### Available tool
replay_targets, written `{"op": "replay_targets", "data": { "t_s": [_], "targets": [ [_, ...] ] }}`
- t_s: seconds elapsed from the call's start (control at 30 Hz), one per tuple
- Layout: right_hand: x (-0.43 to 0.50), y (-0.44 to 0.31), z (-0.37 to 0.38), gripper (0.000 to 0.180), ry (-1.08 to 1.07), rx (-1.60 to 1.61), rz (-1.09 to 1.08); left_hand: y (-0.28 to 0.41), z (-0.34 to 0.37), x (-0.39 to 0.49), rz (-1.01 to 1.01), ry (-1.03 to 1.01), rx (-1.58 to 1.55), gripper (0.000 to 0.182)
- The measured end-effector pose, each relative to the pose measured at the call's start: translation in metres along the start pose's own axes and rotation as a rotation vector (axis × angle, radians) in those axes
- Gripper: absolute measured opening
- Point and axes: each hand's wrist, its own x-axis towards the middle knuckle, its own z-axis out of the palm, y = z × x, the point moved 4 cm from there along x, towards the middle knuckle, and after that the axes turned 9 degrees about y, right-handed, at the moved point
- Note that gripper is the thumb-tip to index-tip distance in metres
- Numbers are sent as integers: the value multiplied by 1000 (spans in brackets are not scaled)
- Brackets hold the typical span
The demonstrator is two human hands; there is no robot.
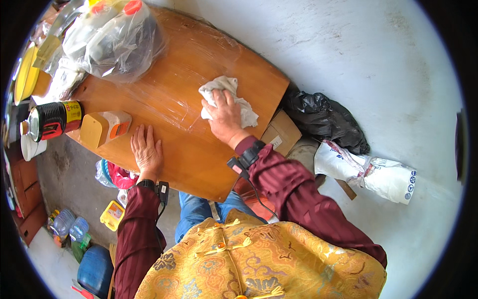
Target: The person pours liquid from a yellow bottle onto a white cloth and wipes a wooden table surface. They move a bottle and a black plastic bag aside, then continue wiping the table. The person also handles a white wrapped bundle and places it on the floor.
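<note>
My right hand (227,117) presses a crumpled white cloth (220,85) onto the orange-brown wooden tabletop (179,149), toward its right end. Part of the cloth is hidden under the palm and fingers. My left hand (147,151) lies flat on the same tabletop near the front edge, fingers apart, holding nothing. Just left of it is a clear plastic container with a tan lid (93,130) and an orange label. Clear plastic film (175,108) stretches wrinkled over the middle of the tabletop.
A dark sauce jug (56,119) sits at the table's left edge. Behind it, a clear plastic bag (119,48) holds jugs with red caps. A black plastic bag (325,119), a cardboard box (282,131) and a tied white sack (368,172) are beyond the right end, by the white wall.
</note>
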Motion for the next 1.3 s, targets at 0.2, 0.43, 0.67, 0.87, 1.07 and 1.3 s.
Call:
{"op": "replay_targets", "data": {
  "t_s": [0.2, 0.43, 0.67, 0.87, 1.07, 1.3],
  "targets": [
    [-133, -45, -43, 31, -244, 541, -157, 0, -1, 0, 7, 6, -10, 58],
    [-157, -22, -77, 47, -238, 2098, 1477, -3, 5, -2, 40, 59, -34, 58],
    [-163, -72, -72, 24, -235, 2081, 732, -20, -3, -8, 92, 100, -323, 58],
    [-147, -134, -83, 61, -248, 1949, 1011, -9, -53, -72, -457, -415, -1415, 55],
    [-121, -217, -56, 54, -331, 1478, 840, 14, -113, -120, -582, -608, -2118, 77],
    [-109, -219, -48, 61, -341, 1033, 371, -9, -69, -133, -630, -132, -1354, 28]
  ]
}}
